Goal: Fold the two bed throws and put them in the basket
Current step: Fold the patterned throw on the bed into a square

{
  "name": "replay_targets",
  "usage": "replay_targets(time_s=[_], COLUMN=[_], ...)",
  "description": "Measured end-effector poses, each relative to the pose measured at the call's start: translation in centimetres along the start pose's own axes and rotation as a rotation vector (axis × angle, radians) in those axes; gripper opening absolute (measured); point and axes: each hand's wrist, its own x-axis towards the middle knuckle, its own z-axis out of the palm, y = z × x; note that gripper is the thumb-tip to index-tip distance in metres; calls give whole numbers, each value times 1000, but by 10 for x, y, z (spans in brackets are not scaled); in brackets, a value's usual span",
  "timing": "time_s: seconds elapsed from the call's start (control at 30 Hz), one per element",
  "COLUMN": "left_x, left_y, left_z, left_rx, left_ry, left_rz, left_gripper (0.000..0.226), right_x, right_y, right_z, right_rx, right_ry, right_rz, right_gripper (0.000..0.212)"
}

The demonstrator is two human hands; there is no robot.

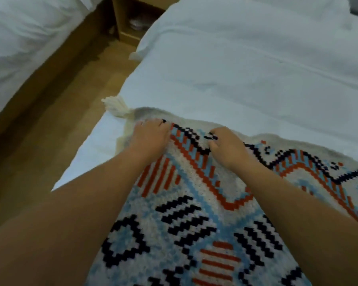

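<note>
A woven bed throw (196, 219) with a cream ground and blue, orange and black geometric patterns lies spread over the near part of a white bed (246, 69). A cream tassel (116, 107) hangs off its far left corner. My left hand (150, 137) rests on the throw beside that corner, fingers curled into the fabric near the edge. My right hand (225, 146) sits a little to the right, fingers pinching the throw's far edge. No basket and no second throw are in view.
A second white bed (29, 38) stands on the left across a strip of wooden floor (56, 129). A wooden nightstand (130, 19) with an open shelf is at the far end of the gap.
</note>
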Motion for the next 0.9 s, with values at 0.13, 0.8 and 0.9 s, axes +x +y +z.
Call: replay_targets(time_s=[0.13,0.8,0.9], left_x=[14,129,104], left_y=[-49,-106,-102], left_z=[0,-3,38], left_rx=[-33,79,5], left_ry=[7,84,27], left_rz=[-266,-225,-211], left_gripper=[41,32,59], right_x=[22,134,120], right_y=[-35,-76,-70], right_z=[23,60,99], right_rx=[12,-73,-171], right_ry=[30,75,-9], right_rz=[53,44,-30], right_gripper=[46,38,61])
